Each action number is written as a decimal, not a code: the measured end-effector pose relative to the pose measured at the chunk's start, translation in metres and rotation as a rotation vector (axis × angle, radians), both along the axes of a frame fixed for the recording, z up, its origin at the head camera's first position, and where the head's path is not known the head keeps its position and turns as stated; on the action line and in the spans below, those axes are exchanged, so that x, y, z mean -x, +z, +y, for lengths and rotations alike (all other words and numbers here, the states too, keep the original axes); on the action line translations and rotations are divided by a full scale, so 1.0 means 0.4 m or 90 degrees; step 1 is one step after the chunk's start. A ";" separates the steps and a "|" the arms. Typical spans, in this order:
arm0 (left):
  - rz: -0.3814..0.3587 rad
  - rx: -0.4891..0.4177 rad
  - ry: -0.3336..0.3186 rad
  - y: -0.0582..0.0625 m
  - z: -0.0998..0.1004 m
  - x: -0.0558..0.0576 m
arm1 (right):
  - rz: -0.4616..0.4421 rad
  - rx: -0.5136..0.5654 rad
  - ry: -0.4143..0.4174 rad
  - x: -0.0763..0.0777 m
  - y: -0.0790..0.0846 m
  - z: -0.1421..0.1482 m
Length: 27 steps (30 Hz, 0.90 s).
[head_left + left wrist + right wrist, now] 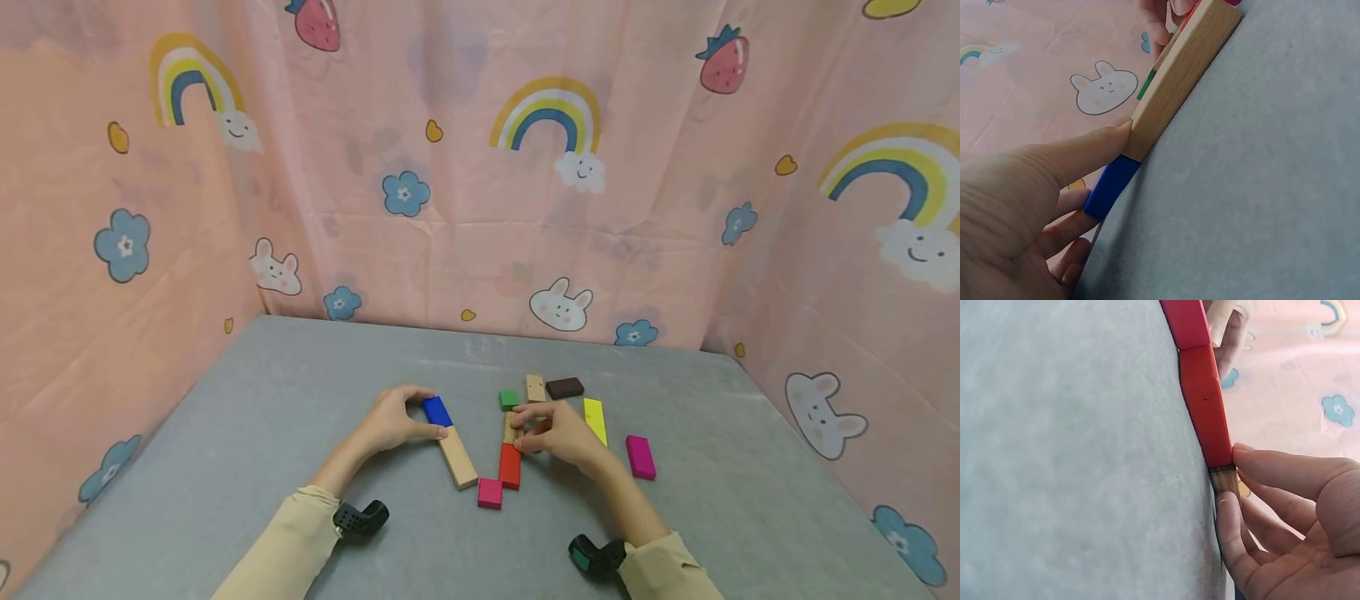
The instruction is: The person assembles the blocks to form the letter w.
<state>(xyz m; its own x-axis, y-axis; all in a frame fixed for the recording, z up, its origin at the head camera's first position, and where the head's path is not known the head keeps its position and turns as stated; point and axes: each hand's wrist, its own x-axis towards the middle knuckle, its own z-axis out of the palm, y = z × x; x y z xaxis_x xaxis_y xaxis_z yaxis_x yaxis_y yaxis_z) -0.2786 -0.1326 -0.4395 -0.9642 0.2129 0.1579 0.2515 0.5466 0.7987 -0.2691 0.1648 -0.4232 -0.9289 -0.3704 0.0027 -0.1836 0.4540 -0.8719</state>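
Note:
On the left of the grey table, a blue block point(437, 411) lies end to end with a long plain wooden block point(457, 458). My left hand point(393, 422) holds the blue block, fingers at its far end and thumb point(1124, 127) against the wooden block near the joint. My right hand point(558, 433) pinches a short wooden block point(1225, 480) between thumb and fingers. That block lies in line with a red block point(510, 466), and the thumb touches the joint. A pink block point(490, 493) sits at the near ends of both rows.
Beyond the right hand are a green block point(509, 400), another wooden block point(535, 388) and a dark brown block point(565, 387). A yellow block point(595, 421) and a magenta block point(641, 457) lie to its right. A pink printed curtain point(465, 250) surrounds the table point(360, 358).

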 end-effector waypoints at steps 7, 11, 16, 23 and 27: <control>0.000 -0.002 -0.001 0.001 0.001 0.000 | 0.005 -0.008 0.001 0.000 0.000 0.000; -0.004 -0.003 0.001 0.001 0.000 0.000 | 0.006 -0.005 0.005 0.000 0.000 0.000; -0.002 0.005 0.003 0.000 0.000 0.002 | 0.010 -0.001 0.009 0.000 0.000 0.000; -0.005 0.005 0.001 -0.002 0.000 0.003 | 0.010 -0.006 0.000 -0.001 -0.001 0.000; -0.003 0.007 0.000 -0.003 0.001 0.004 | 0.011 -0.004 -0.002 -0.003 0.001 0.000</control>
<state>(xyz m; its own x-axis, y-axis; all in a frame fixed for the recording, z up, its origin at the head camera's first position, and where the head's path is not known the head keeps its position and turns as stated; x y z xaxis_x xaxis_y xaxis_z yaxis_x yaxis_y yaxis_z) -0.2800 -0.1322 -0.4408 -0.9650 0.2146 0.1505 0.2472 0.5548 0.7944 -0.2681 0.1647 -0.4230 -0.9300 -0.3672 0.0173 -0.1976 0.4597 -0.8658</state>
